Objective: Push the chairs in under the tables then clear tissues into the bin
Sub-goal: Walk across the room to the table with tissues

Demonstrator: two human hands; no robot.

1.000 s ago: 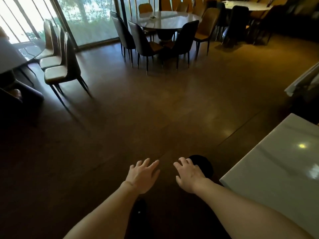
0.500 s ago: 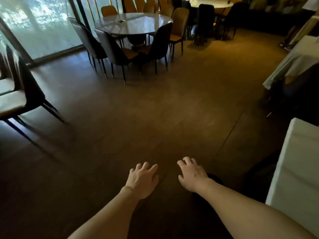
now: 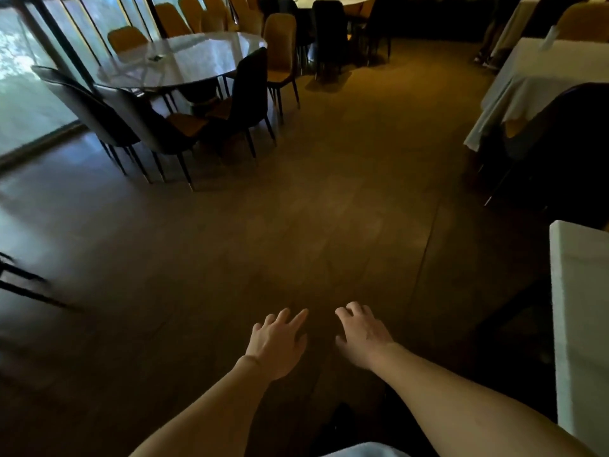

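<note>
1. Both hands are empty. The left hand (image 3: 276, 346) is held out low over the floor with its fingers spread and relaxed; the right hand (image 3: 361, 334) is beside it, fingers loosely bent, gripping nothing.
2. Below and ahead of the hands lies only bare dark floor (image 3: 329, 209); no chair is within reach.
3. The nearest chairs of the task stand well ahead on the left, around the round table (image 3: 184, 59). Two dark chairs (image 3: 131, 117) on its near side sit with their seats out from under the top, and a black chair (image 3: 247, 90) beside them looks partly pulled out too.
4. These chairs look light and stiff, with thin metal legs that should slide on the smooth floor. The top of the backrest is probably the best hold, pushing level so the legs do not catch or tip.
5. A small item on the round table is too blurred to name; no tissue or bin is plainly visible.
6. A cloth-covered table (image 3: 534, 70) stands at the right.
</note>
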